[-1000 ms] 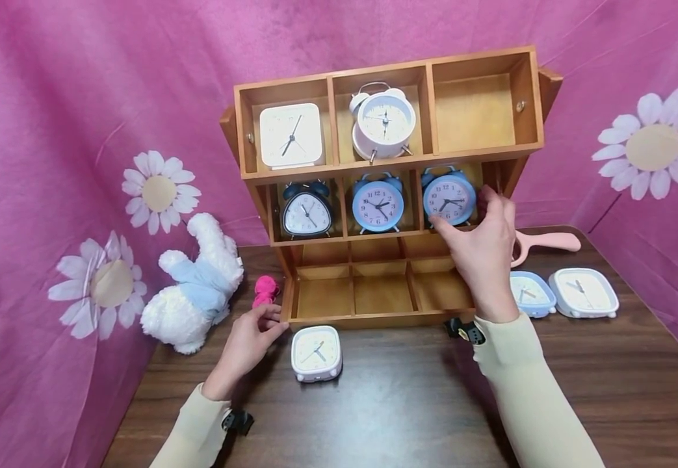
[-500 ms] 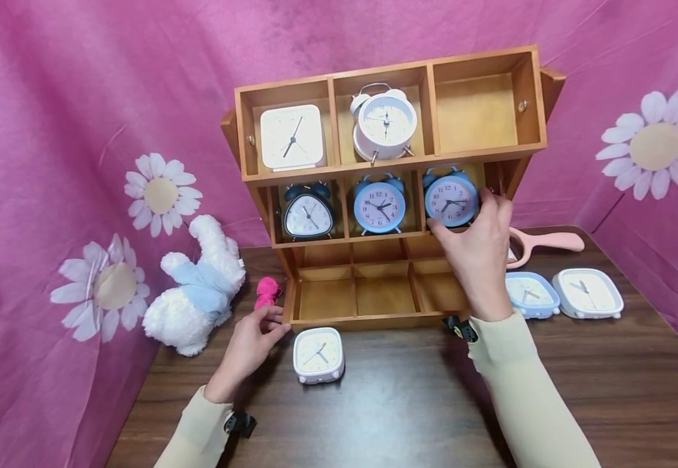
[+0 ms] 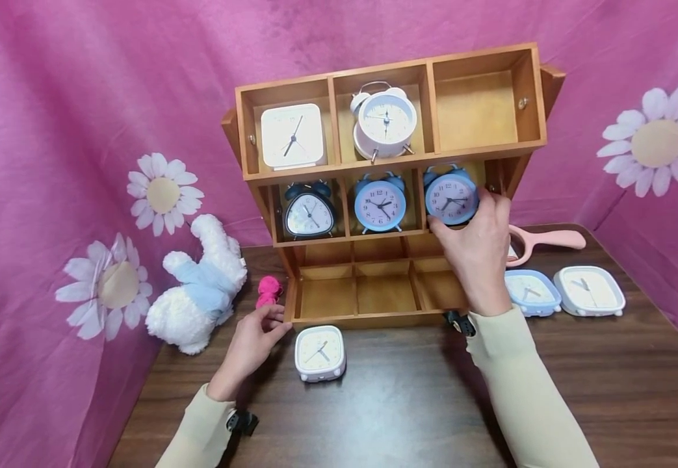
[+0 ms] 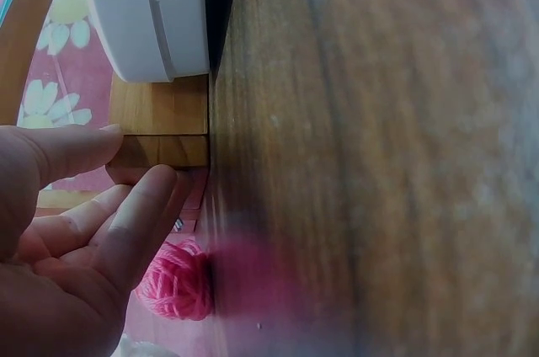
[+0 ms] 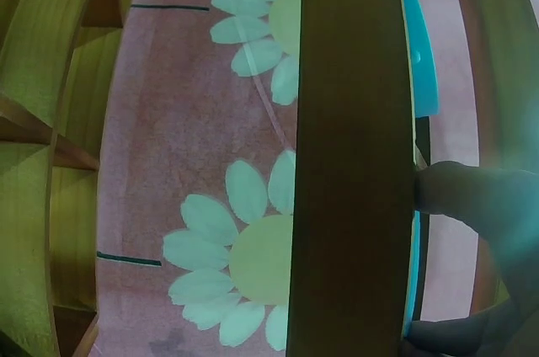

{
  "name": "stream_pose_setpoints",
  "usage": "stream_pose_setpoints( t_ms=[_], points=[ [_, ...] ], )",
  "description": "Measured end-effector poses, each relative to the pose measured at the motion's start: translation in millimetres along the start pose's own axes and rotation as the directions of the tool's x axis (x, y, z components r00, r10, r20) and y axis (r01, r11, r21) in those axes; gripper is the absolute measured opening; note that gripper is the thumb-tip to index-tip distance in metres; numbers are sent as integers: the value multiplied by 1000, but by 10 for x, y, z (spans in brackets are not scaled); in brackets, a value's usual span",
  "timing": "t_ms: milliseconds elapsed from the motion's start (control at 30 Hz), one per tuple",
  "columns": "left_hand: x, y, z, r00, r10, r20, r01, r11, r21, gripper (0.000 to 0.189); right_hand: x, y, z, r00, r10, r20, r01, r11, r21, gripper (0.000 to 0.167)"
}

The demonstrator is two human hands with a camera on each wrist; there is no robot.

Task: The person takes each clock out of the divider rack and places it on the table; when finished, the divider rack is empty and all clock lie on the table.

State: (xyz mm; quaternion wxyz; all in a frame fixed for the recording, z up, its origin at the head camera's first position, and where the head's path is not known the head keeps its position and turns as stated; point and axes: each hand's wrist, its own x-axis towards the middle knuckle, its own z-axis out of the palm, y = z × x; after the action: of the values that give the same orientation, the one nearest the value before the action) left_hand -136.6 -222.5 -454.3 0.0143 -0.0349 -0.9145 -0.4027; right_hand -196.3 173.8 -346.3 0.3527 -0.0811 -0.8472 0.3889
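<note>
A wooden shelf (image 3: 374,320) with three tiers of compartments stands on the table. In its middle tier's right compartment sits a blue twin-bell alarm clock (image 3: 451,199), slightly tilted. My right hand (image 3: 479,250) grips this clock, thumb at its lower left and fingers at its right side. My left hand (image 3: 255,342) pinches the shelf's front left bottom corner (image 4: 164,151) between thumb and fingers. Just right of that hand, a white square alarm clock (image 3: 320,354) rests on the table. The right wrist view shows the right thumb and a finger (image 5: 455,184) at the blue clock's edge.
A second blue clock (image 3: 380,205) and a dark triangular clock (image 3: 309,214) share the middle tier. Two white clocks occupy the top tier. A white plush toy (image 3: 201,286) and pink yarn (image 3: 268,290) lie left. Right are a pink-handled object (image 3: 555,239) and two clocks (image 3: 589,291).
The right hand and the blue clock shift only slightly within the compartment. The left hand stays at the shelf corner, and the whole view drifts a little.
</note>
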Motion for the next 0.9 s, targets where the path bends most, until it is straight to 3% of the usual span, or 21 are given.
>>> stream_pose_setpoints(
  t_ms=[233,533,900],
  points=[
    [6,6,20,1000,-2,0,2,1000,-2,28,22,54,-1,999,-8,-36,9,1000,26,86],
    [9,-14,14,1000,-12,1,12,1000,5,29,41,30,-62,997,59,-52,-53,993,103,88],
    [-4,1,0,1000,-5,5,5,1000,-4,29,27,-11,-230,994,82,-65,-76,992,96,91]
  ],
)
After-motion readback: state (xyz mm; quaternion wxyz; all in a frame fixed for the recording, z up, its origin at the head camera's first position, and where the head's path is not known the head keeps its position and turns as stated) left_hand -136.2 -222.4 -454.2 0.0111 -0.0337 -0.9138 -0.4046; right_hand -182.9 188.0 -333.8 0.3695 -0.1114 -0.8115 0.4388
